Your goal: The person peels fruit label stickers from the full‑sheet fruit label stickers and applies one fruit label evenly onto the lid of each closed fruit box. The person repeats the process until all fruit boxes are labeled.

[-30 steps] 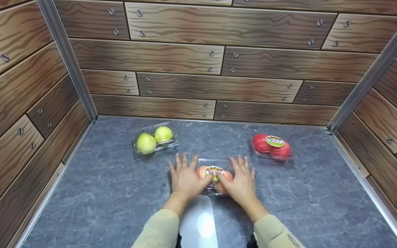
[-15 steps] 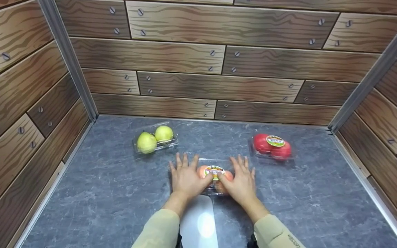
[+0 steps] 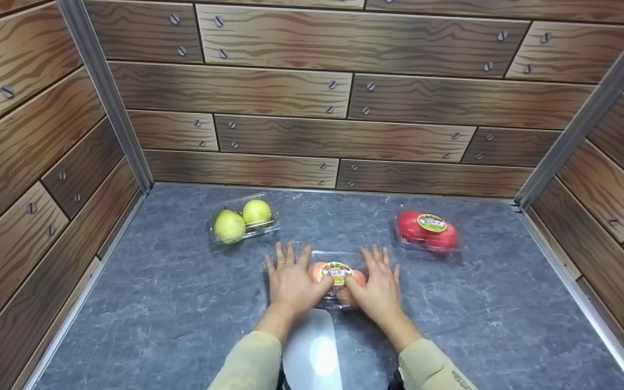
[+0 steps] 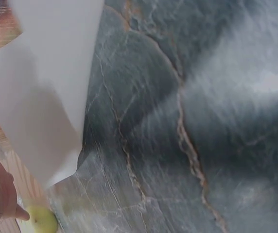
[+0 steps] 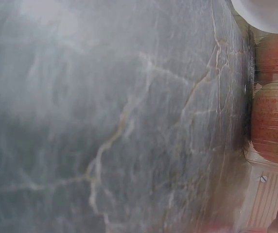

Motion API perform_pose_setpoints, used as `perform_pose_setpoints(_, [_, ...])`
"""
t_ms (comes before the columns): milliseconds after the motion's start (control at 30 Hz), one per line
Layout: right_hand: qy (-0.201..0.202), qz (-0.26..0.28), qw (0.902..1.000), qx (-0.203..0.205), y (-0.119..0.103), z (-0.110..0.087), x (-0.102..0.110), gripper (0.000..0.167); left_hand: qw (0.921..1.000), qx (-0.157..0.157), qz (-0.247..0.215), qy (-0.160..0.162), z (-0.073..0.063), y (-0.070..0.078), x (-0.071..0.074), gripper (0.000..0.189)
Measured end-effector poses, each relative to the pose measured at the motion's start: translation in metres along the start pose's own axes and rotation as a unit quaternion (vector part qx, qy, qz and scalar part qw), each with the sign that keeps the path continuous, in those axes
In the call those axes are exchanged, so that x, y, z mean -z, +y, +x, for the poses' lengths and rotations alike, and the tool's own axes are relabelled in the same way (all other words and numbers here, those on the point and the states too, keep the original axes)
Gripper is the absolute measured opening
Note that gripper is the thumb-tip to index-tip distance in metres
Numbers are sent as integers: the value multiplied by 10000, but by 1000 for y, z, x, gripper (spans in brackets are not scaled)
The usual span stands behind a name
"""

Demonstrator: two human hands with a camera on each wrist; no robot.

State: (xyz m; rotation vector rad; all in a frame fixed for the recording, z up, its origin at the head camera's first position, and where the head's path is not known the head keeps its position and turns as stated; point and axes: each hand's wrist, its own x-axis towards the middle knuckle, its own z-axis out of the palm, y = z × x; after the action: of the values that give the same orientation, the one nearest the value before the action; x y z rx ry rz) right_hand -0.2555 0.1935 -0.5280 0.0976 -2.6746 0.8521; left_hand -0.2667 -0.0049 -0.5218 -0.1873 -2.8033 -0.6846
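A clear plastic clamshell box (image 3: 320, 254) of orange-red fruit sits on the table in the middle of the head view. An oval printed sticker (image 3: 337, 268) lies on its lid. My left hand (image 3: 293, 284) rests over the box's left side, fingers straight and spread, thumb on the sticker's left edge. On the right side, my right hand (image 3: 378, 287) lies likewise, its thumb at the sticker's lower right. Parts of the box's sides are hidden under both hands. In the right wrist view, red-streaked fruit (image 5: 275, 121) shows through the plastic.
A white sheet (image 3: 306, 336) lies between my forearms, before the box. Farther back left stands a clear box with two yellow-green pears (image 3: 230, 226). Back right is a box of red fruit (image 3: 412, 225) with an oval sticker. Wood-patterned walls (image 3: 274, 132) enclose the grey table (image 3: 155, 303).
My right thumb has slid slightly to the right on the sticker, showing a little more of its print. Both hands and all the boxes otherwise stay in place.
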Motion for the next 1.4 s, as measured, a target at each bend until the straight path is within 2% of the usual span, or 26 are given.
perform_pose_setpoints(233, [57,37,10000,42,1,-1,0,71,10000,-12,-4,56,-1,-1,-1,83])
perform_pose_setpoints(500, [242,79,9994,247,2,-2,-1,64,9995,-95,-107,266,-1,-2,-3,78])
perform_pose_setpoints(967, [307,113,9988,353,3,-4,0,58,9993,-142,-118,329,-3,-2,-3,75])
perform_pose_setpoints(1167, [206,2,9989,419,4,-6,4,67,9989,-385,53,278,-3,-1,1,83])
perform_pose_setpoints(1400, [-157,-379,9971,642,9,-12,15,88,9940,-902,623,34,-7,-8,15,94])
